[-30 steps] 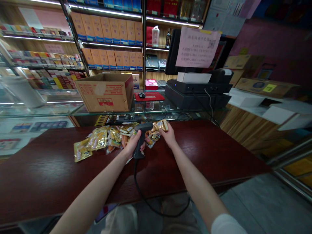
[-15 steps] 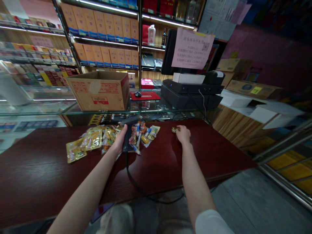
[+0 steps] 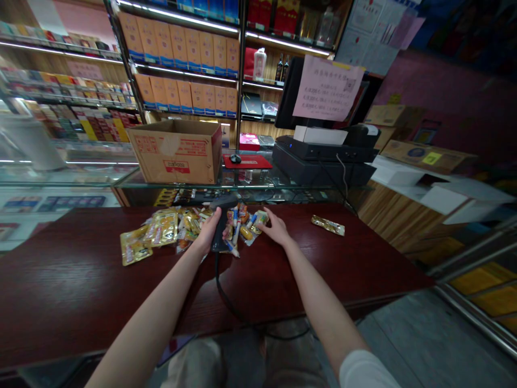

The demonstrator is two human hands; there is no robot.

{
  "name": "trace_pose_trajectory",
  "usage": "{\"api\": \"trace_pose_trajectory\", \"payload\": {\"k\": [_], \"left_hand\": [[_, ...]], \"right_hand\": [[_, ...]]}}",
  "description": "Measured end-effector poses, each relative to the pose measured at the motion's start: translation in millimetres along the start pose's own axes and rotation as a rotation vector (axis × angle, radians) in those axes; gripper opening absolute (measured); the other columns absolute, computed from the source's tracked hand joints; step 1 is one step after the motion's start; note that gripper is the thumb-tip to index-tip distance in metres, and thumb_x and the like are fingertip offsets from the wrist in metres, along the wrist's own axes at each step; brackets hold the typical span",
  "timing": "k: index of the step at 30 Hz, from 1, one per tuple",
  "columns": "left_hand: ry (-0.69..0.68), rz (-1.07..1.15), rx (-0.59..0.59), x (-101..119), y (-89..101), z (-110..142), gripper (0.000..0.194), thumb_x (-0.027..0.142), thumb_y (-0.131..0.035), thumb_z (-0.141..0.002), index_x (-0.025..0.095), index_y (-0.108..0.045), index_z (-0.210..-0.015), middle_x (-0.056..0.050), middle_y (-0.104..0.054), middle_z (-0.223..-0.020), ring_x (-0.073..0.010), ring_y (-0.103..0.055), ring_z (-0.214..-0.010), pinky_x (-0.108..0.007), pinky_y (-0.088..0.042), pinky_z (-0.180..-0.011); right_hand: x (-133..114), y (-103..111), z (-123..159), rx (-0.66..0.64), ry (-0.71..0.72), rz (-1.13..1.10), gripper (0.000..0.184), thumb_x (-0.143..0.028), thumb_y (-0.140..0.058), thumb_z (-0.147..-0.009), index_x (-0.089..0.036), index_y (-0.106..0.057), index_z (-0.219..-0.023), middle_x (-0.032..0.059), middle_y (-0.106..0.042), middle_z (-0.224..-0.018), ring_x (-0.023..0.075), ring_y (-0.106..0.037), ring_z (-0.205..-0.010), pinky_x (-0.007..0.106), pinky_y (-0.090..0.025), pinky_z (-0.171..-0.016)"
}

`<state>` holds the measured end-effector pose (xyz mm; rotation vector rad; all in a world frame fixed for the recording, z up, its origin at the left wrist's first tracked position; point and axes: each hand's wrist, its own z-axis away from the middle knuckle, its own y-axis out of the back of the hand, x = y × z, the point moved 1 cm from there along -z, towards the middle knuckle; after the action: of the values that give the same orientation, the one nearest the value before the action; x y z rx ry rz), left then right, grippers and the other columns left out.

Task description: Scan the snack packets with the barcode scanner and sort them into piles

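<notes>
My left hand [image 3: 209, 233] is wrapped round the grip of a black handheld barcode scanner [image 3: 220, 229], its cord running down toward the table's front edge. The scanner stands over a pile of small snack packets [image 3: 189, 223] and hides some of them. At the pile's right end, my right hand [image 3: 277, 229] has its thumb and fingers apart around the edge of a yellow clear-wrapped snack packet [image 3: 248, 233]; contact is hard to make out. A single long gold snack packet [image 3: 328, 225] lies by itself to the right. Flat gold pouches [image 3: 136, 245] form the pile's left end.
The dark red wooden table [image 3: 258, 285] abuts a glass counter. On that counter stand an open cardboard box [image 3: 175, 153], a mouse [image 3: 235, 158] on a red mat, and a monitor [image 3: 291, 91] above black till equipment [image 3: 323, 161]. Shelves of boxed goods rise behind.
My right hand has let go of the long gold packet at the right and moved left to the pile's right end. My left hand still holds the scanner. The view has shifted slightly.
</notes>
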<state>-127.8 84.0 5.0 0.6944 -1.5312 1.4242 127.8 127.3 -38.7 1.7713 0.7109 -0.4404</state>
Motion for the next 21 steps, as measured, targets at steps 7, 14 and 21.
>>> {"api": "trace_pose_trajectory", "payload": {"k": [7, 14, 21], "left_hand": [[0.013, -0.091, -0.04, 0, -6.0, 5, 0.06, 0.074, -0.057, -0.077, 0.014, -0.063, -0.081, 0.002, -0.046, -0.043, -0.0104, -0.043, -0.036, -0.022, -0.033, -0.038], [-0.009, -0.139, -0.107, 1, -21.2, 16, 0.061, 0.074, -0.056, -0.078, 0.013, -0.063, -0.082, 0.001, -0.048, -0.044, -0.0107, -0.043, -0.037, -0.023, -0.032, -0.04], [-0.011, -0.121, -0.157, -6, -33.1, 21, 0.059, 0.071, -0.062, -0.075, 0.015, -0.061, -0.094, 0.001, -0.055, -0.054, -0.0092, -0.043, -0.038, -0.022, -0.032, -0.038]], "right_hand": [[3, -2, 0, -0.001, 0.008, -0.207, 0.034, -0.026, -0.069, -0.07, -0.023, -0.064, -0.104, 0.0059, -0.066, -0.111, 0.0234, -0.06, -0.109, 0.044, -0.043, -0.102], [-3, 19, -3, 0.061, -0.329, -1.211, 0.029, -0.048, -0.062, -0.08, -0.023, -0.059, -0.096, 0.0067, -0.071, -0.098, 0.0233, -0.072, -0.087, 0.046, -0.058, -0.083], [-10, 17, -1, -0.03, -0.331, -1.37, 0.025, -0.026, -0.074, -0.071, -0.024, -0.058, -0.09, 0.006, -0.074, -0.095, 0.0232, -0.071, -0.097, 0.041, -0.059, -0.084]]}}
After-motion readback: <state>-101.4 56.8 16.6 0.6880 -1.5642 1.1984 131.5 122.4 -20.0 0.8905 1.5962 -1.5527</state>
